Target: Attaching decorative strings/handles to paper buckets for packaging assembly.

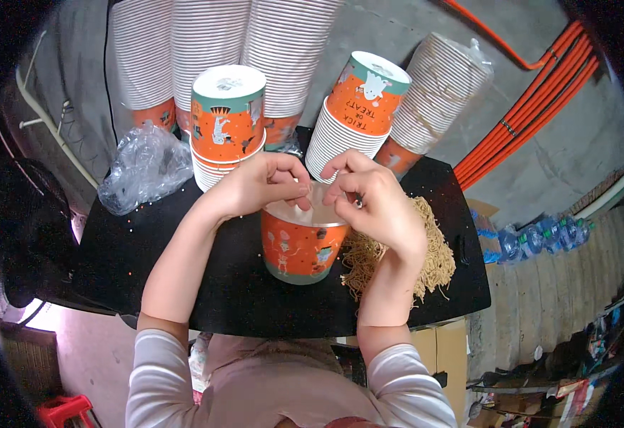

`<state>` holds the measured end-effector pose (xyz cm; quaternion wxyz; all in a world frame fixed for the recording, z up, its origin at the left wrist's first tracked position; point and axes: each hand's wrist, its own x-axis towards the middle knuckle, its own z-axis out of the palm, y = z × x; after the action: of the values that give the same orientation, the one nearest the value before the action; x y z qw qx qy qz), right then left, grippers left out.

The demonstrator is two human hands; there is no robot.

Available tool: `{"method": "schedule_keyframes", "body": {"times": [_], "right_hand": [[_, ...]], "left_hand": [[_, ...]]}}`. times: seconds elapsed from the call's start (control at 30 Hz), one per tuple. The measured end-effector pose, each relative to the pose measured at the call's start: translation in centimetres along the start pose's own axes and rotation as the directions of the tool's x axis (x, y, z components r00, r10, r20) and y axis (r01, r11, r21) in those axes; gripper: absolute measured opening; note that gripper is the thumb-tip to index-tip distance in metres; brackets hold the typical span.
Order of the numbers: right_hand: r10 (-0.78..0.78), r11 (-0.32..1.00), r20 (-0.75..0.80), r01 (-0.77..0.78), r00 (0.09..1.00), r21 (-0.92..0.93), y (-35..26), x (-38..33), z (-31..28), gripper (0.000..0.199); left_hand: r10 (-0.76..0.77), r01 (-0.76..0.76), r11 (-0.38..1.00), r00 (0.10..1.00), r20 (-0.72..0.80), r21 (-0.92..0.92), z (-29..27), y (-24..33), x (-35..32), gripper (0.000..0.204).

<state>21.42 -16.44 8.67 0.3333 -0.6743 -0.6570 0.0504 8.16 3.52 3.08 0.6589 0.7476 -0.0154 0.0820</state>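
Note:
An orange paper cup (299, 250) with cartoon figures stands upright on the black table (183, 285), right in front of me. My left hand (262, 184) and my right hand (372, 196) meet over its open mouth. Both pinch a thin, pale sheet or liner at the cup's rim. Whether it is one piece or two I cannot tell. A heap of tan shredded paper strands (426, 250) lies on the table just right of the cup, under my right wrist.
Two short stacks of the same cups, bottoms up, stand behind: one at the left (226, 121), one at the right (358, 107). Tall white stacks (212, 43) lean on the wall. A crumpled clear plastic bag (144, 167) lies at the table's left. Water bottles (533, 239) lie below right.

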Motion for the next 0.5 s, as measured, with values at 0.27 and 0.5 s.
{"method": "schedule_keyframes", "body": {"times": [0.27,0.5], "right_hand": [[-0.159,0.987,-0.071,0.158,0.985,-0.018,-1.9,0.0,1.1,0.008],[-0.241,0.962,-0.11,0.222,0.964,-0.158,-1.8,2.0,4.4,0.012]], "left_hand": [[0.16,-0.092,0.949,0.965,-0.207,0.303,2.3,-0.8,-2.8,0.009],[0.332,-0.215,0.918,0.875,-0.353,0.333,2.7,-4.3,-5.7,0.01]]}}
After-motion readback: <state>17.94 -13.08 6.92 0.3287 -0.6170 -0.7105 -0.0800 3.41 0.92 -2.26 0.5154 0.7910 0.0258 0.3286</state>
